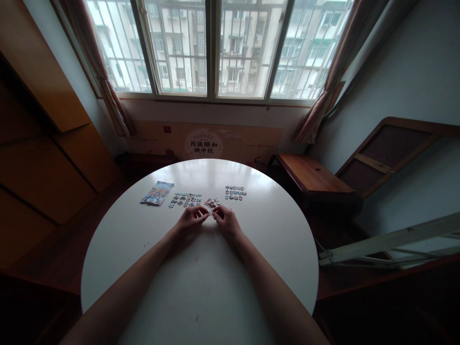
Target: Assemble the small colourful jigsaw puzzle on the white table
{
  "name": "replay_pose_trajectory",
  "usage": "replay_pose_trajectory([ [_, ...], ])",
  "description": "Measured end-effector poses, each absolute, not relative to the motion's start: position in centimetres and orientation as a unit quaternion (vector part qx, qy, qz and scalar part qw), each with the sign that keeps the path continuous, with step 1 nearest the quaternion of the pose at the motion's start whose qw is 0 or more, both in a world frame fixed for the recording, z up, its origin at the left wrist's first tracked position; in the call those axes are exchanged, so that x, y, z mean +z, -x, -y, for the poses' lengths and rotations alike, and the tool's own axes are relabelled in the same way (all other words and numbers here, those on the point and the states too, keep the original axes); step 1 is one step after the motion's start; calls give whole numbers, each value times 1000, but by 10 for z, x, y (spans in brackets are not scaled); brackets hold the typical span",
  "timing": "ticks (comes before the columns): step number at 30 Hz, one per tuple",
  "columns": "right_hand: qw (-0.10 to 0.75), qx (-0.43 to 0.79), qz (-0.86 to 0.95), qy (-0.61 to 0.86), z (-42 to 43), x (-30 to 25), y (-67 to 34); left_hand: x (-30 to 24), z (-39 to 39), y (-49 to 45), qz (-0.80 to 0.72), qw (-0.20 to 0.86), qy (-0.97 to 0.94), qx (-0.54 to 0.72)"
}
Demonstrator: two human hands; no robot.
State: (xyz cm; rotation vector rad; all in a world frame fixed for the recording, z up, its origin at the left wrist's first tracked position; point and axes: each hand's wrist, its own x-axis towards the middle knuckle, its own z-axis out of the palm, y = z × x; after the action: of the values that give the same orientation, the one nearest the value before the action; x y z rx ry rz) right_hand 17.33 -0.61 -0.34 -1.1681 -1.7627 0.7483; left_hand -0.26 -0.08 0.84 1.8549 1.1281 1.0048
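Over the white round table point(201, 287), my left hand point(192, 216) and my right hand point(225, 219) meet with their fingertips nearly touching. Between them is a small jigsaw piece point(211, 213), pinched from both sides; whether it is one piece or two joined cannot be made out. Just beyond the fingers lies a small heap of jigsaw pieces point(212, 202). To its left, jigsaw pieces point(185, 199) are spread out in loose rows. On the right, more jigsaw pieces point(235, 193) lie in neater rows.
A colourful printed packet point(158, 193) lies at the table's left. Beyond the table, a long printed box point(233, 139) stands below the barred window point(244, 48). A wooden bench point(312, 172) is at the right, near a metal frame point(388, 239). Wooden cabinets point(64, 182) line the left.
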Motion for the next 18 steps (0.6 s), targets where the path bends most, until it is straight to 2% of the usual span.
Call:
replay_pose_trajectory([
  [18,429,289,716,469,7,-1,-173,8,1,3,-431,385,-714,396],
])
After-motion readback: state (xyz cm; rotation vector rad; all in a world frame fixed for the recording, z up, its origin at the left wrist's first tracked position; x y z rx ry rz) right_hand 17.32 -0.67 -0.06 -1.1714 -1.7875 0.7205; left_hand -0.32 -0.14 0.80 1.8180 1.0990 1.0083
